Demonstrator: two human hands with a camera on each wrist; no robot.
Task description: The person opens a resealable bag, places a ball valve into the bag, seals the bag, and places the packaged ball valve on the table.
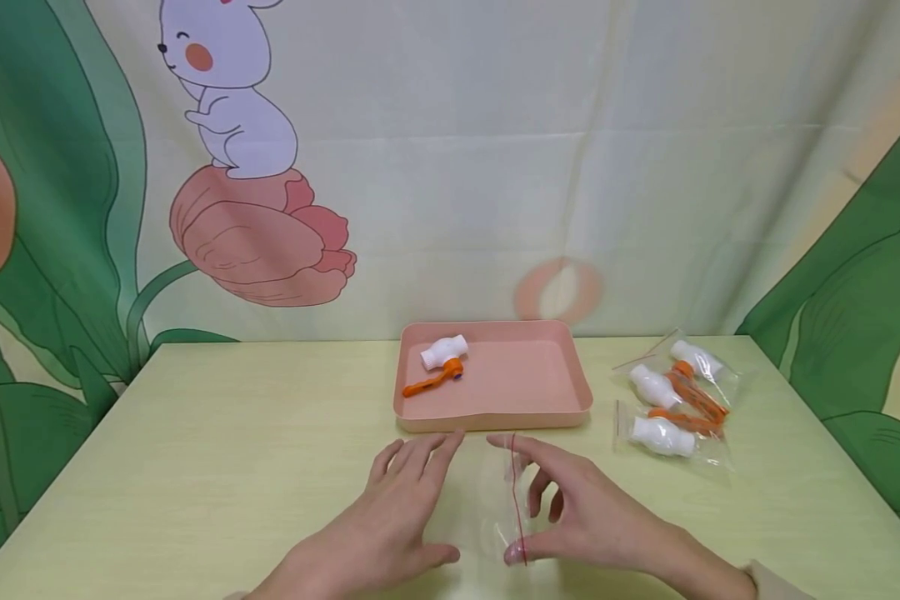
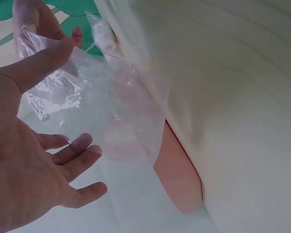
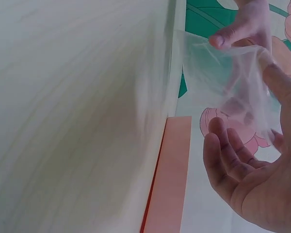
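My right hand holds a clear zip bag with a red seal line, its curled thumb and index finger at opposite ends of that line. My left hand is just left of the bag, fingers extended and thumb apart. In the left wrist view the left thumb overlaps the crinkled bag. No part shows inside the bag in the right wrist view, where the film looks thin and loose. Beyond both hands, a white ball valve with an orange lever lies in the pink tray.
Several bagged white valves with orange levers lie in a loose heap right of the tray. The pale wooden table runs back to a printed curtain with a rabbit and flowers.
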